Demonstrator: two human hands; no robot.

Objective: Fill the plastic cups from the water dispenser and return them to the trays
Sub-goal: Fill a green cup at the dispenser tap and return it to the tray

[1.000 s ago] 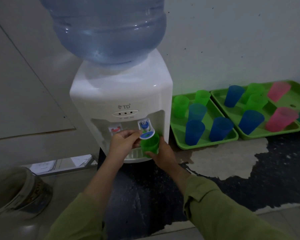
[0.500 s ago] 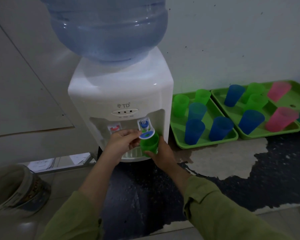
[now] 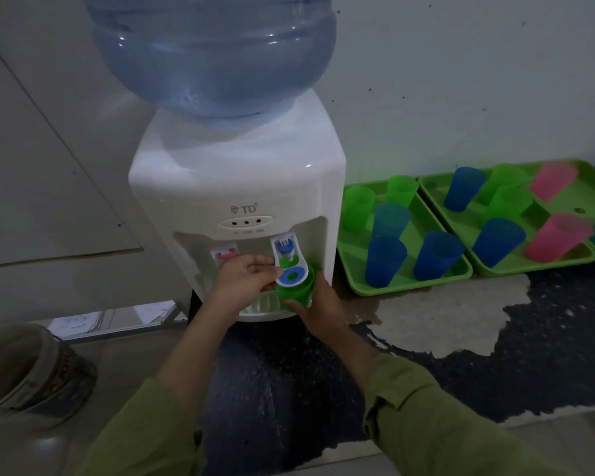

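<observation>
A white water dispenser (image 3: 241, 173) with a big blue bottle (image 3: 210, 53) stands on the floor. My right hand (image 3: 318, 307) grips a green plastic cup (image 3: 294, 292) under the blue tap lever (image 3: 287, 262). My left hand (image 3: 244, 283) holds the left edge of that lever with curled fingers. Right of the dispenser lie two green trays, the near tray (image 3: 409, 283) and the far tray (image 3: 529, 262), holding several green, blue and pink cups. The cup's inside is hidden by the lever.
A red tap (image 3: 224, 254) sits left of the blue one. A drip tray (image 3: 261, 305) lies below the cup. A brown bucket-like container (image 3: 24, 372) is at lower left. The floor is dark with a pale patch (image 3: 443, 314) near the trays.
The view has shifted slightly. Both hands stay at the blue tap with the green cup under it; nothing was released or picked up.
</observation>
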